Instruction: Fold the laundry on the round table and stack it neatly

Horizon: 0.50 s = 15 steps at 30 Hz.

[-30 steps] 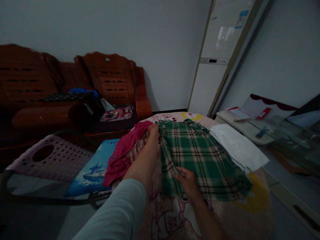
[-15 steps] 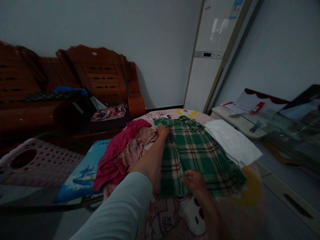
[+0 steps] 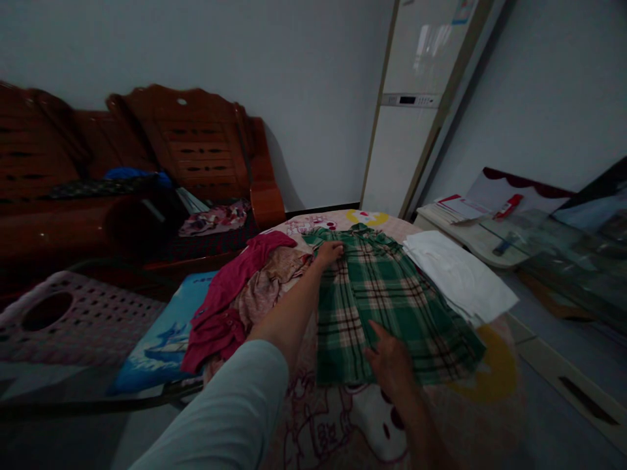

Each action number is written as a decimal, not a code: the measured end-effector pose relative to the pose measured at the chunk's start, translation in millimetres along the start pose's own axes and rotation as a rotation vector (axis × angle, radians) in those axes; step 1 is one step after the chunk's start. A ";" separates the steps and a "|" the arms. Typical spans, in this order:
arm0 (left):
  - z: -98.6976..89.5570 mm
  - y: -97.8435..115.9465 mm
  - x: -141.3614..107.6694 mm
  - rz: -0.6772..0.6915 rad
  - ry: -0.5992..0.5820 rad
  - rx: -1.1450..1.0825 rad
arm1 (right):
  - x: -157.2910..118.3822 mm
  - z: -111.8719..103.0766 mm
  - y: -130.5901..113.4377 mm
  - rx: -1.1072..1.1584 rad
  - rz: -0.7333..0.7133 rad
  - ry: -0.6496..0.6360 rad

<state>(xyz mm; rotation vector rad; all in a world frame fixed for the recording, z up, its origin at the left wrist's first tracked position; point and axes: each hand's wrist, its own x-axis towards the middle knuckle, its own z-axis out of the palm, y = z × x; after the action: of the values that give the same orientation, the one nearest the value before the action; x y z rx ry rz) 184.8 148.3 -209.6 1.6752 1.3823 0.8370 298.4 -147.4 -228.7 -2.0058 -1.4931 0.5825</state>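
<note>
A green plaid garment (image 3: 396,294) lies spread on a round table with a patterned pink cloth (image 3: 318,437). My left hand (image 3: 330,253) is at its upper left part, fingers bent together against the fabric; whether they pinch any cloth is too small to tell. Over the lower middle of the garment is my right hand (image 3: 389,356), index finger stretched out and thumb apart, holding nothing. Left of the plaid garment lie a crumpled brownish-pink cloth (image 3: 267,287) and a magenta garment (image 3: 220,307). Folded white cloth (image 3: 458,274) rests at its right side.
A blue printed cushion (image 3: 169,333) and a pink perforated basket (image 3: 98,320) stand left of the table. Behind is a wooden sofa (image 3: 191,143) with cloths on it. A side table (image 3: 441,219) with papers and a glass-topped surface are at the right.
My left hand has shifted slightly right along the upper part of the plaid garment. My right hand has let go of the fabric edge, and its fingers have spread.
</note>
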 end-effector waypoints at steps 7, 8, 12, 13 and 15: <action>-54.7 -33.6 -41.7 0.144 0.086 0.635 | -5.4 1.4 -2.1 -0.295 -0.147 0.014; -60.2 -39.7 -47.2 0.183 0.080 0.717 | -5.1 2.5 -2.1 -0.287 -0.162 -0.002; -76.2 -58.2 -53.9 0.278 0.143 0.866 | -3.9 6.3 -1.1 -0.254 -0.177 -0.019; -79.4 -61.0 -51.9 0.277 0.163 0.875 | -3.6 6.9 -0.7 -0.241 -0.173 -0.015; -84.0 -64.1 -46.1 0.239 0.189 0.875 | -2.8 7.5 0.2 -0.219 -0.166 -0.002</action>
<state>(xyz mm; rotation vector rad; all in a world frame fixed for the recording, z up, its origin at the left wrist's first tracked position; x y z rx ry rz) 73.8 122.6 -227.1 2.5048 1.8596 0.5426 293.0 -148.8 -234.4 -2.0149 -1.7692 0.3654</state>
